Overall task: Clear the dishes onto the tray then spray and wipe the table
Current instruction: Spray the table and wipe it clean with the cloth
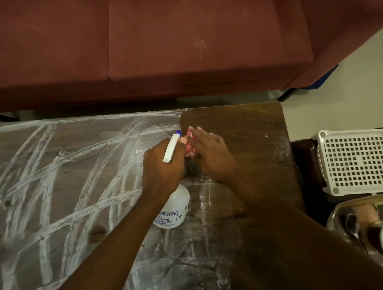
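Observation:
My left hand [161, 167] grips the neck of a white spray bottle [175, 207] with a white trigger and blue nozzle, held above the wooden table [252, 129]. My right hand [209, 154] lies flat, fingers spread, pressing a red-and-white cloth [189, 144] onto the table just right of the nozzle. White foamy streaks [55, 172] cover the table's left and middle; the far right corner looks dark and streak-free. At the right edge sits a metal tray [340, 213] holding a spoon and dishes, partly cut off.
A maroon sofa [168, 46] runs along the table's far side. A white perforated plastic basket [357, 163] stands on a dark surface to the right, behind the tray. Pale floor shows at the upper right.

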